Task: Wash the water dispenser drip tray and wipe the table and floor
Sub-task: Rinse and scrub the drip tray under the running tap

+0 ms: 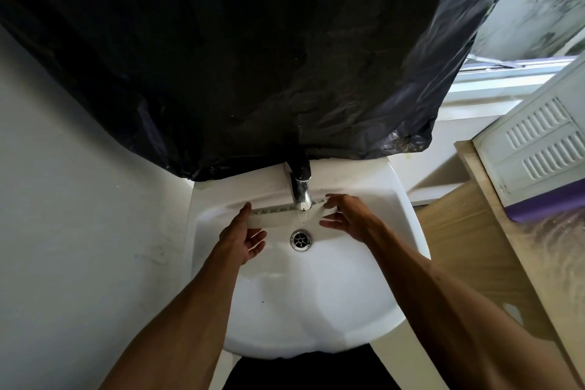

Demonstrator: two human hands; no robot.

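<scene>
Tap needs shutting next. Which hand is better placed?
Right, likely. The right hand is nearer the faucet, fingers beside the spout; the left hand grips the drip tray at its other end, thumb on top.

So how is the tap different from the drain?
The tap stands up at the back of the sink; the drain lies flat in its bottom. The tap is a long spout; the drain is a round ring with holes. The tap hangs over the tray; the drain is clear of it. Both are shiny metal.
</scene>
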